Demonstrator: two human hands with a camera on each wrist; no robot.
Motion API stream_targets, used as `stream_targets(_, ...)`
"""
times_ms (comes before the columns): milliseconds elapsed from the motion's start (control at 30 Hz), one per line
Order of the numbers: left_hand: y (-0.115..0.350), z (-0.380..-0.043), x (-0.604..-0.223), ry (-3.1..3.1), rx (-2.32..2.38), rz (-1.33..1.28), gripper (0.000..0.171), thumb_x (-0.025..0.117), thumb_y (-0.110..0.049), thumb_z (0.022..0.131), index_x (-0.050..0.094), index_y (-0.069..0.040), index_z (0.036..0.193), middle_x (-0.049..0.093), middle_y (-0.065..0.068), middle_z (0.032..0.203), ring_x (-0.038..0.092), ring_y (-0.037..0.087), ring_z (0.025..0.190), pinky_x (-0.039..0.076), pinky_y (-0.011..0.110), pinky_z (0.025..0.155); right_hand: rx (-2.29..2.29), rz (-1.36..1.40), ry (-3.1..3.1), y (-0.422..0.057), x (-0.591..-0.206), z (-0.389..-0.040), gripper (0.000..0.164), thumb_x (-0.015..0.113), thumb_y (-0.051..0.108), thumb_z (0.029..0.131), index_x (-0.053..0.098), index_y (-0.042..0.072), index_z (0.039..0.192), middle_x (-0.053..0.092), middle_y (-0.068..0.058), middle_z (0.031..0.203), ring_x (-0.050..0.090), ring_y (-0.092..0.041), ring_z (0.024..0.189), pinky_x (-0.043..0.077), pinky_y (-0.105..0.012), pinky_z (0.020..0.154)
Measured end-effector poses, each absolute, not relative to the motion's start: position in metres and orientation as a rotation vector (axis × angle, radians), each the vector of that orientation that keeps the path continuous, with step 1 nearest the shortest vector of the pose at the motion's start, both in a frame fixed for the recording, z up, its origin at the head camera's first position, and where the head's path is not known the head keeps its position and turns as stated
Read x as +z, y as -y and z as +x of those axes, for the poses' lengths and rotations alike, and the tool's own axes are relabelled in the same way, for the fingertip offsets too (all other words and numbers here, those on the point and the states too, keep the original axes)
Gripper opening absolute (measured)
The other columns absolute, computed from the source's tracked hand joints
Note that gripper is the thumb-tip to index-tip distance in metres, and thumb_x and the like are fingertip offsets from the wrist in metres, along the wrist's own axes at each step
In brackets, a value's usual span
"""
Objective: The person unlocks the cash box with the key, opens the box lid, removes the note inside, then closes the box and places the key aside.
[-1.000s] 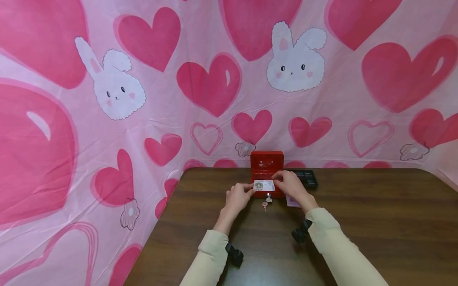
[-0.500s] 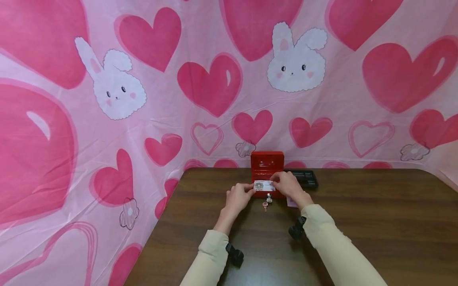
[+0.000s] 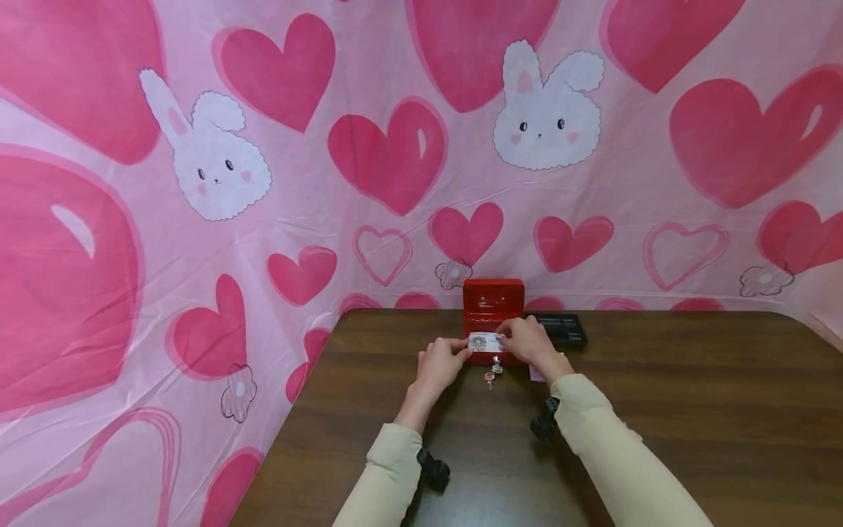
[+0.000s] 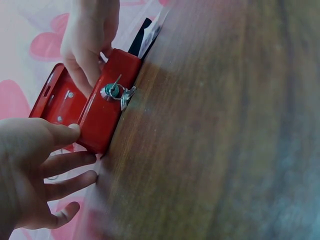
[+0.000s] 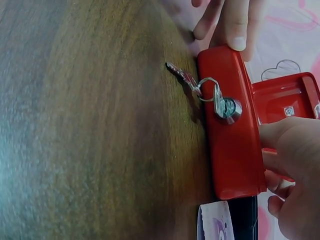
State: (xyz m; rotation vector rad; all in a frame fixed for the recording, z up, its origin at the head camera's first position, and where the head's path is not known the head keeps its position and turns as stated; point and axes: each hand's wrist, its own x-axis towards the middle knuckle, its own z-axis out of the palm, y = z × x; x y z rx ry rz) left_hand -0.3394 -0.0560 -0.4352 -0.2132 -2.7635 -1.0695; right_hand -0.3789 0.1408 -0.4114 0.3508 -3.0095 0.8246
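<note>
A red cash box (image 3: 484, 359) stands with its lid (image 3: 493, 296) raised at the back. Inside lies a pale banknote (image 3: 483, 342) with a round printed motif. My left hand (image 3: 437, 364) holds the box's left front corner, the thumb on the rim and the other fingers spread along the side. Into the box reaches my right hand (image 3: 529, 341), its curled fingers pinching the banknote's right end; those fingertips are partly hidden behind the front wall in the right wrist view. From the front lock (image 5: 230, 110) hangs a ring with keys (image 5: 182, 77).
A black compartment tray (image 3: 563, 329) sits right of the box, near the table's back edge. A purple-printed note (image 5: 217, 220) lies beside the box's right side. Brown wooden tabletop (image 3: 691, 410) extends around; a pink heart-patterned cloth (image 3: 388, 161) hangs behind.
My right hand has shifted slightly left and inward over the banknote's right end, its forearm moving left too. The left hand keeps its place on the box.
</note>
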Motion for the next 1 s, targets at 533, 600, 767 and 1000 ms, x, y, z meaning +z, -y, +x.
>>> stream_targets(533,0.0552,-0.3386,-0.4352,2.768,-1.099,-0.219,0.030,0.065,-0.028,0.096,0.071,-0.017,0.124,0.072,0.004,0.123,0.065,0.026,0.114,0.038,0.043,0.088,0.775,0.367,2.997,-0.1356,-0.4139,-0.3775,0.033,0.072,0.020,0.088,0.073,0.008,0.118,0.071,-0.014,0.111,0.048,-0.032,0.105,0.042,-0.055,0.098)
stream_targets(600,0.0554,-0.3387,-0.4351,2.767,-1.104,-0.216,0.030,0.066,-0.027,0.096,0.072,-0.017,0.124,0.072,0.004,0.123,0.065,0.026,0.113,0.038,0.043,0.087,0.784,0.368,2.992,-0.1354,-0.4143,-0.3776,0.032,0.072,0.020,0.088,0.073,0.008,0.117,0.071,-0.014,0.111,0.048,-0.033,0.106,0.041,-0.055,0.098)
stream_targets(767,0.0560,-0.3379,-0.4347,2.773,-1.115,-0.206,0.030,0.066,-0.028,0.096,0.072,-0.018,0.124,0.072,0.004,0.122,0.065,0.025,0.111,0.038,0.041,0.086,0.789,0.373,2.968,-0.1352,-0.4167,-0.3802,0.031,0.073,0.019,0.086,0.074,0.007,0.115,0.072,-0.016,0.111,0.048,-0.034,0.106,0.041,-0.056,0.096)
stream_targets(1000,0.0573,-0.3386,-0.4357,2.777,-1.083,-0.204,0.030,0.067,-0.029,0.095,0.072,-0.020,0.123,0.072,0.003,0.122,0.065,0.025,0.113,0.038,0.041,0.086,0.890,0.375,2.902,-0.1345,-0.4193,-0.3838,0.031,0.073,0.018,0.085,0.073,0.008,0.114,0.072,-0.014,0.112,0.057,-0.030,0.100,0.047,-0.053,0.097)
